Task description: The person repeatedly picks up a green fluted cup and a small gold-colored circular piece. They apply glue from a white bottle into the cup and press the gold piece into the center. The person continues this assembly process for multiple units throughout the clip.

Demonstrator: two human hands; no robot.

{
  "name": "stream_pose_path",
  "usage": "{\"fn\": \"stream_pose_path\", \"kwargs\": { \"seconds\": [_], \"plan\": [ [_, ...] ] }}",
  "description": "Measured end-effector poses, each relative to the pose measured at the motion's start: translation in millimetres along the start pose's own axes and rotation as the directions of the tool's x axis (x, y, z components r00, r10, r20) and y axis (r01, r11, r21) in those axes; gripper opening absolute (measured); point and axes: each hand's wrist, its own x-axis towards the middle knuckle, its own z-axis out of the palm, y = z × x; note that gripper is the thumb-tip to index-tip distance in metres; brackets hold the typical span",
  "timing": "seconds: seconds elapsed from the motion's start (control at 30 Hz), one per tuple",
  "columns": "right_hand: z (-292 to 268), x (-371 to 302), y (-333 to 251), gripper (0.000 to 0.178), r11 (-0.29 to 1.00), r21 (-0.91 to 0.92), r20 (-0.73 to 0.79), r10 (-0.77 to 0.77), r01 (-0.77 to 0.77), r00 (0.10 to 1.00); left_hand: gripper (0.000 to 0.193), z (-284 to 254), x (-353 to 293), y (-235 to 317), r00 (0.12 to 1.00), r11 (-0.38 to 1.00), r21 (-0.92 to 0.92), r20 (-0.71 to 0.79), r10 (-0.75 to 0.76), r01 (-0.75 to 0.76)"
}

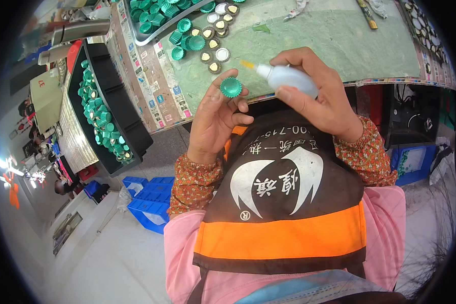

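Left hand (pixel 212 119) pinches green cap (pixel 231 87); right hand (pixel 325 93) grips squeeze bottle (pixel 291 80); tray (pixel 157 33), loose caps (pixel 214 43) lie beyond.

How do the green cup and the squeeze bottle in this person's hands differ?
Colour: the cup is green; the bottle is whitish with a yellow tip.
Shape: the cup is round with a ridged rim; the bottle has a rounded body narrowing to a nozzle.
Size: the cup looks smaller than the bottle.
Shared: both are held, the cup in the left hand, the bottle in the right hand.
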Motion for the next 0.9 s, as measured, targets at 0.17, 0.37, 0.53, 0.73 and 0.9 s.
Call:
{"fn": "stream_pose_path", "kwargs": {
  "seconds": [0.17,0.37,0.53,0.73,0.9],
  "plan": [
    [4.8,-9.0,-4.0,0.031,0.976,-0.144,0.038,-0.159,0.162,0.987,0.063,8.5,-1.1,1.6,1.0,1.0,0.026,-0.004,-0.012,0.012],
    [12.0,-8.6,-4.2,0.021,0.958,-0.195,0.009,-0.214,0.211,0.977,0.062,3.1,-1.5,-1.0,1.0,0.995,0.098,-0.013,-0.028,0.029],
    [14.6,-7.8,-5.5,0.019,0.937,-0.241,0.03,-0.255,0.255,0.966,0.062,4.5,-1.2,-1.8,0.999,0.988,0.149,-0.018,-0.039,0.042],
    [16.1,-8.7,-4.6,0.02,0.94,-0.242,0.052,-0.235,0.24,0.971,0.061,4.1,-1.2,-3.7,0.998,0.984,0.167,-0.02,-0.056,0.058],
    [15.9,-9.3,-3.6,0.019,0.942,-0.234,0.063,-0.231,0.239,0.971,0.062,4.5,-2.5,-4.6,0.998,0.982,0.179,-0.027,-0.062,0.066]
  ]
}}
